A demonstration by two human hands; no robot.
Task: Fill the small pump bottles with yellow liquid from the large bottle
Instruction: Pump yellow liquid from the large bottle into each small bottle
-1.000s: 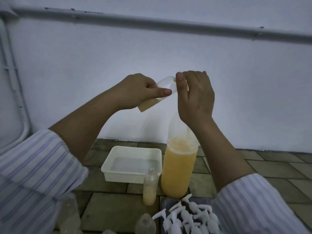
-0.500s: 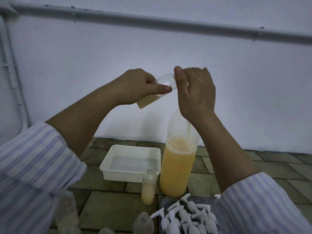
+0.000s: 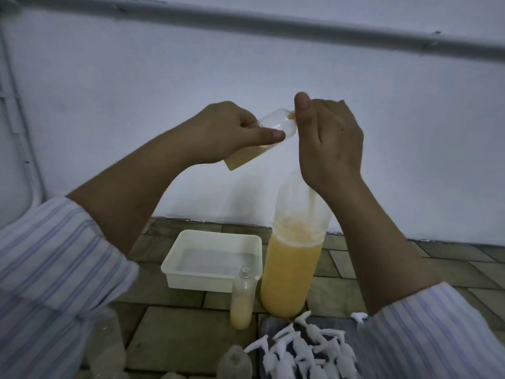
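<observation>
Pale wall point(image 3: 136, 77) fills the background, crossed near the top by a grey pipe point(image 3: 273, 21); below it lies a tiled floor point(image 3: 180, 337) that carries everything. At the far left a striped sleeve point(image 3: 49, 269) runs out of view, and dim clear bottles point(image 3: 106, 348) beside it are cut off by the lower edge and hard to make out. The left hand point(image 3: 221, 132) is raised, its grip clamped round a small bottle point(image 3: 273, 127) held tilted, neck up to the right, with yellow liquid pooled in its lower end; most of its body is hidden by the fingers. Beneath, a white tray point(image 3: 175, 272) sits on the floor. Just beside its right corner stands a small open bottle point(image 3: 241, 302), part filled with pale liquid. Touching or nearly touching it is the large bottle point(image 3: 289, 274), upright, over half full of yellow liquid, its top hidden behind the right wrist. The right hand point(image 3: 328, 143) has its grip closed at the small bottle's neck, thumb up; what it pinches there cannot be seen. White pump heads point(image 3: 306, 348) lie heaped at the lower edge, partly cut off.
</observation>
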